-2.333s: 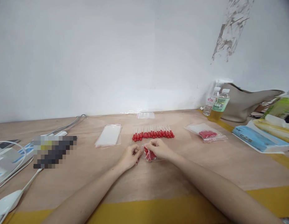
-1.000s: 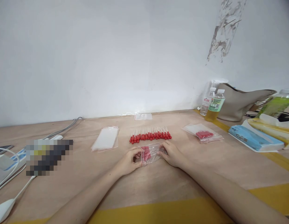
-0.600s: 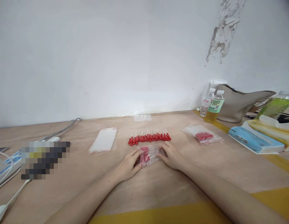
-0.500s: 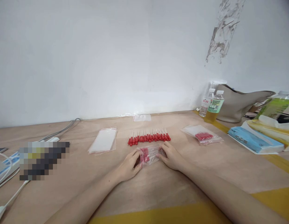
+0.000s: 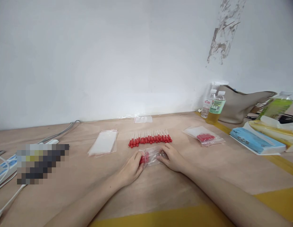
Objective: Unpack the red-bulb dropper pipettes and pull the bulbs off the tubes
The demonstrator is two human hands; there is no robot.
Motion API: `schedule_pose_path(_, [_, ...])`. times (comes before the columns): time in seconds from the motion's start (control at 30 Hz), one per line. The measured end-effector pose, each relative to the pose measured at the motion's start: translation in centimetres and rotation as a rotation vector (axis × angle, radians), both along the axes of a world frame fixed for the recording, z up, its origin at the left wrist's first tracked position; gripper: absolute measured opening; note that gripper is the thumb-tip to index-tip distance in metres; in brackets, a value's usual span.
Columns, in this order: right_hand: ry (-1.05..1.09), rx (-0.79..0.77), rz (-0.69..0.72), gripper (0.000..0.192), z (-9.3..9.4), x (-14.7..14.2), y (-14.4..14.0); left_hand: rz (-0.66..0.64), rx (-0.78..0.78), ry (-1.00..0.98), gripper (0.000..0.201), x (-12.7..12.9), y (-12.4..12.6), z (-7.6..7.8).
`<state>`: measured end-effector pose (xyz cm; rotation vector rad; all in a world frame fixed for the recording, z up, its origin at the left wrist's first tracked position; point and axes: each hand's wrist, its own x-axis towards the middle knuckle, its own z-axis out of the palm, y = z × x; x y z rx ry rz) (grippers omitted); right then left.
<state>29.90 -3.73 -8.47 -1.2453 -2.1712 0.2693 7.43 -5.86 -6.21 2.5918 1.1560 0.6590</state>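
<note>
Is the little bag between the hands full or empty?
Not empty: the bag lying flat on the table shows red pieces through its clear plastic. How full, cannot tell.

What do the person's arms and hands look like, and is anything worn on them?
Both forearms are bare up to the picture's lower edge: no sleeves show. The left hand and right hand have no gloves. I see no watch, bracelet or ring on them. The fingers are slim; the nails are too small to tell.
</note>
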Motion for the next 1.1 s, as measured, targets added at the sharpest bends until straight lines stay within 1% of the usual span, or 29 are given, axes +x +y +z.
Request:
schedule_pose_path(0.1, [0.006,0.008,0.006,0.014,-0.2,0.1,0.1,-0.060,0.008,-0.103,0.023,-0.1,0.1,-0.3])
schedule_pose_path(0.2, [0.005,0.015,0.005,0.014,-0.3,0.2,0.3,-0.041,-0.042,-0.214,0.024,-0.4,0.3,-0.6])
schedule_pose_path(0.3, [0.009,0.020,0.009,0.015,-0.5,0.2,0.4,0.000,-0.169,-0.332,0.025,-0.6,0.7,-0.9])
schedule_pose_path(0.4, [0.009,0.025,0.022,0.015,-0.5,0.3,0.5,-0.019,-0.298,-0.464,0.027,-0.8,1.1,-1.1])
schedule_pose_path(0.47, [0.001,0.027,0.028,0.014,-0.4,0.3,0.5,-0.025,-0.340,-0.544,0.028,-0.8,1.4,-1.2])
schedule_pose_path(0.57, [-0.007,0.020,0.021,0.015,-0.3,0.3,0.4,0.023,-0.386,-0.594,0.030,-1.2,1.7,-0.8])
schedule_pose_path(0.67, [-0.004,0.006,0.015,0.015,-0.2,0.3,0.3,0.068,-0.420,-0.555,0.034,-2.9,2.1,0.7])
schedule_pose_path(0.73, [0.000,-0.001,0.017,0.015,-0.2,0.3,0.2,0.092,-0.406,-0.506,0.035,-4.9,2.3,2.3])
schedule_pose_path(0.8, [0.005,-0.006,0.017,0.015,-0.1,0.3,0.2,0.155,-0.357,-0.504,0.038,-7.3,2.4,4.2])
schedule_pose_path(0.87, [0.010,-0.008,0.015,0.015,-0.1,0.2,0.2,0.262,-0.288,-0.537,0.041,-9.7,2.4,5.7])
schedule_pose_path(0.9, [0.011,-0.008,0.014,0.014,-0.2,0.2,0.2,0.327,-0.230,-0.586,0.043,-10.7,2.6,6.2])
schedule_pose_path(0.93, [0.012,-0.007,0.012,0.014,-0.2,0.2,0.2,0.388,-0.165,-0.646,0.045,-11.4,2.8,6.4])
schedule_pose_path(1.0, [0.016,-0.005,0.013,0.014,-0.2,0.2,0.2,0.482,-0.031,-0.742,0.048,-12.1,3.4,6.2])
schedule_pose_path(1.03, [0.018,-0.005,0.014,0.014,-0.2,0.2,0.3,0.512,0.025,-0.756,0.048,-12.1,3.9,5.8])
schedule_pose_path(1.1, [0.017,-0.008,0.015,0.014,-0.3,0.3,0.3,0.544,0.113,-0.679,0.045,-11.4,4.9,4.6])
